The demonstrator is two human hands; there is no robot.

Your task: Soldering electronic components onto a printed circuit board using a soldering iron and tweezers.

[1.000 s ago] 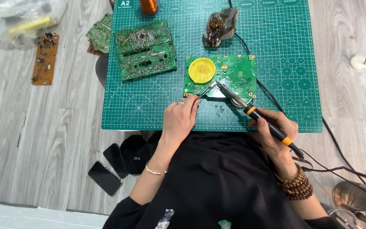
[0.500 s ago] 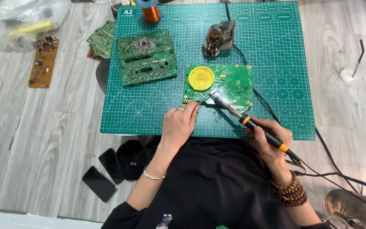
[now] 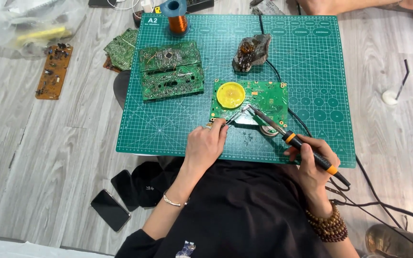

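The green circuit board (image 3: 259, 100) lay flat on the cutting mat (image 3: 178, 129), just ahead of both hands. The left hand (image 3: 205, 145) pinched tweezers (image 3: 233, 117); the right hand (image 3: 311, 160) gripped the soldering iron (image 3: 288, 136), shaft slanting up-left, both tips meeting at the board's near edge.

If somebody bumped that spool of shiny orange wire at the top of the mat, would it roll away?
Probably not while upright: the copper wire spool stands on its flat end on the green cutting mat. Tipped onto its side, its round shape would likely roll. It looks small, so a light bump might topple it.
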